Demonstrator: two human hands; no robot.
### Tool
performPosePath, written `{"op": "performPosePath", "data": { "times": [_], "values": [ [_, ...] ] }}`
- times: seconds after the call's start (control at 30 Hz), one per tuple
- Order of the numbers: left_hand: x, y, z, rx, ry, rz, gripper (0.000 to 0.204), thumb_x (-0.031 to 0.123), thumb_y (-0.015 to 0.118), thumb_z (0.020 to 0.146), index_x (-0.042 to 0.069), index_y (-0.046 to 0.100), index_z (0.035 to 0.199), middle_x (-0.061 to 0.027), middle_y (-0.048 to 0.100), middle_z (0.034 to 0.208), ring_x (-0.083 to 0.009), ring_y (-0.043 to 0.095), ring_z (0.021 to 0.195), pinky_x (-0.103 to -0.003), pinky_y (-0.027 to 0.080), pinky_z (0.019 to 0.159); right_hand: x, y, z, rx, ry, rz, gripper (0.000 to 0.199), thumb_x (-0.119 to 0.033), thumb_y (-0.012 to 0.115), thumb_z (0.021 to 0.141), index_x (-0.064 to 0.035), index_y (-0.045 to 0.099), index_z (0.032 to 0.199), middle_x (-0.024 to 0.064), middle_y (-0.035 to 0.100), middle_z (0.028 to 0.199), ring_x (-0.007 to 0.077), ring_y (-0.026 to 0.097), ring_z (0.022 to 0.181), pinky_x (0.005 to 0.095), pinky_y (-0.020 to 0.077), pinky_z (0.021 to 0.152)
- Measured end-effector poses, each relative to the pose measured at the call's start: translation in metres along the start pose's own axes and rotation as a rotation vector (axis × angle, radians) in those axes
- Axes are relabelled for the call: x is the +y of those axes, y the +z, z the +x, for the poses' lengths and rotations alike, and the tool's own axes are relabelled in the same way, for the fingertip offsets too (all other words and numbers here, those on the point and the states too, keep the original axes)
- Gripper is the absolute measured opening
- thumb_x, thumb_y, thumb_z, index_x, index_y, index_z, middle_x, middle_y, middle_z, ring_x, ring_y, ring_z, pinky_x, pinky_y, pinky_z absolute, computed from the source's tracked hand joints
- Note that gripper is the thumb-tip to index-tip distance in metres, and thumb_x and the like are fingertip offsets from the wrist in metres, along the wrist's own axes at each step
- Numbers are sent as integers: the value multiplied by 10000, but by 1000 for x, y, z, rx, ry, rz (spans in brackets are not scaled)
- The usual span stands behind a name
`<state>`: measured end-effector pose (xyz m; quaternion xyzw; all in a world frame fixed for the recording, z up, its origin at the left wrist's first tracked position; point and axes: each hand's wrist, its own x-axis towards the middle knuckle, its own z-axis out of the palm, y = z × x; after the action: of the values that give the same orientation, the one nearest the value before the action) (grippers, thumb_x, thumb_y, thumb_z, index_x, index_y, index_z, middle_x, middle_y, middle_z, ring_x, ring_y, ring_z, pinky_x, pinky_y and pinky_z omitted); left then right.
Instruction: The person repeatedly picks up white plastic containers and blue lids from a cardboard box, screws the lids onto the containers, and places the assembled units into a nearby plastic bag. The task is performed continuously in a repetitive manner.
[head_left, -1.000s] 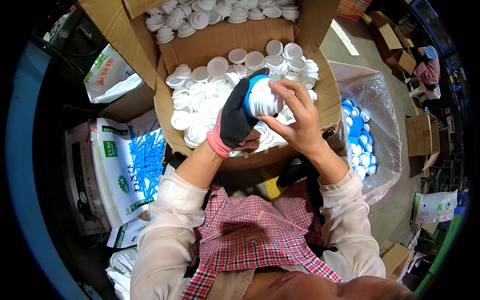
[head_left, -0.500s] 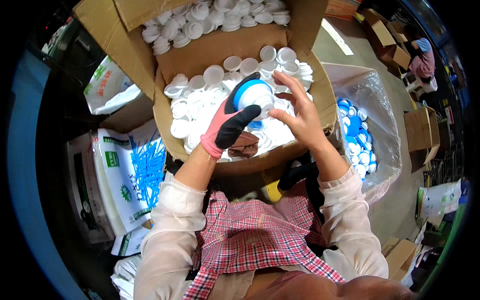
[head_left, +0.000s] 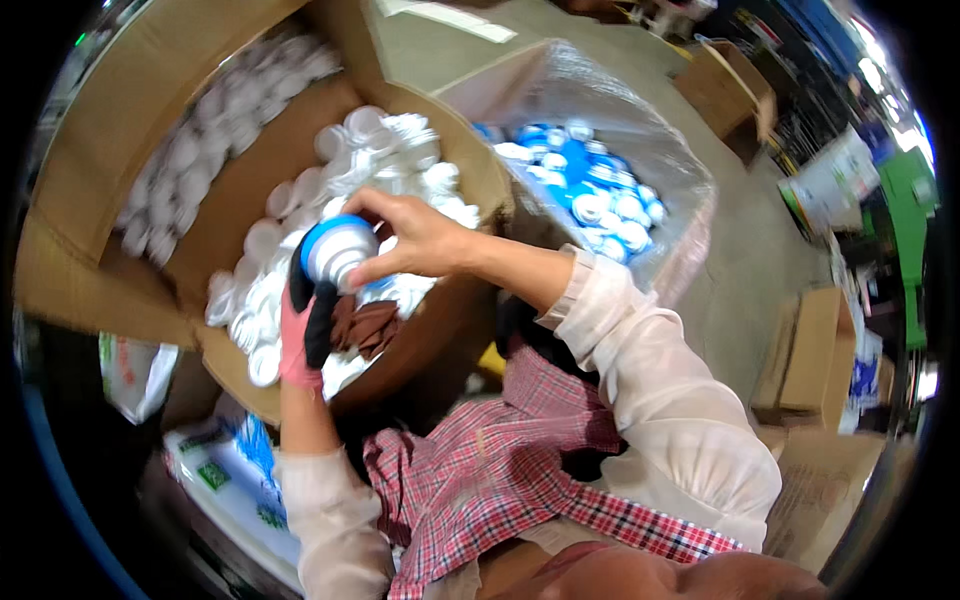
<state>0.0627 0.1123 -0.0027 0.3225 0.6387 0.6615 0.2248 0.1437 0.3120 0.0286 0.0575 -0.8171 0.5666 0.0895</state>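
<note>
My left hand (head_left: pixel 310 335), in a pink and black glove, cradles a blue and white plastic cap (head_left: pixel 338 262) from its left side. The cap has a blue rim and a stepped white body tapering to a narrow end. My bare right hand (head_left: pixel 420 237) closes on it from the right, thumb at the narrow end and fingers at the far side. Both hands are over a cardboard carton (head_left: pixel 415 345) of loose white plastic caps (head_left: pixel 262 305). Crumpled brown material (head_left: pixel 366 326) lies just below the hands; its kind is unclear.
A plastic-lined box (head_left: pixel 680 215) holding blue and white caps (head_left: pixel 590 190) stands right of the carton. Left of me, blue strips (head_left: pixel 258 450) lie on a printed white sack (head_left: pixel 215 475). Cardboard boxes (head_left: pixel 815 355) stand on the floor at right.
The view has swung right, so the carton sits further left and the lined box nearer the middle. My right thumb and fingers have closed onto the cap in my left hand.
</note>
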Motion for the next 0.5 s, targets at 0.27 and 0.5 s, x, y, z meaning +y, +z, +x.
{"op": "performPosePath", "data": {
  "times": [0.27,0.5],
  "values": [
    [-12,-8,10,38,-237,26,492,372,504,980,16,483,1320,-115,556,1232,-216,595,1072,-343,501,904,114,-247,-184,752,522,-194,644,-286,857,661,6,598,1173,145,633,1140,229,604,1034,340,490,889],
    [-20,5,17,8,-347,111,398,290,560,957,-12,565,1217,-110,627,1102,-188,616,1003,-300,485,884,220,-307,-340,820,1094,-824,828,-403,886,547,16,568,1187,221,613,1183,365,586,1101,404,489,909]
  ]
}}
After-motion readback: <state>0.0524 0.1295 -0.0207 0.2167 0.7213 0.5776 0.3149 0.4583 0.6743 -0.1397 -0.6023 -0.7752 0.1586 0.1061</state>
